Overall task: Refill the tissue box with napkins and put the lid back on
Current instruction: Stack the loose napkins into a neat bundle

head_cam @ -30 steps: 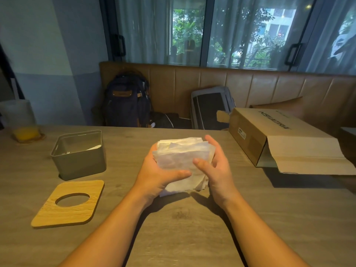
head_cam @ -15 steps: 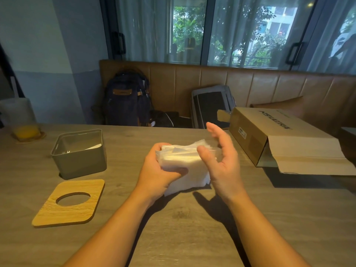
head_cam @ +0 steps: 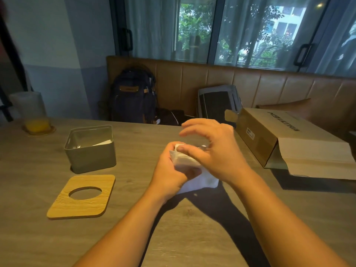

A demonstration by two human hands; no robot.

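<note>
- The right hand [head_cam: 217, 153] has let go of the napkins' [head_cam: 201, 183] side and moved over their top, fingers loosely spread.
- The left hand [head_cam: 169, 176] now grips them alone.

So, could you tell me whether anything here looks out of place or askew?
Only the wooden lid, lying flat on the table off the tissue box, and the cardboard box on its side, flap open. Nothing looks spilled or damaged.
</note>
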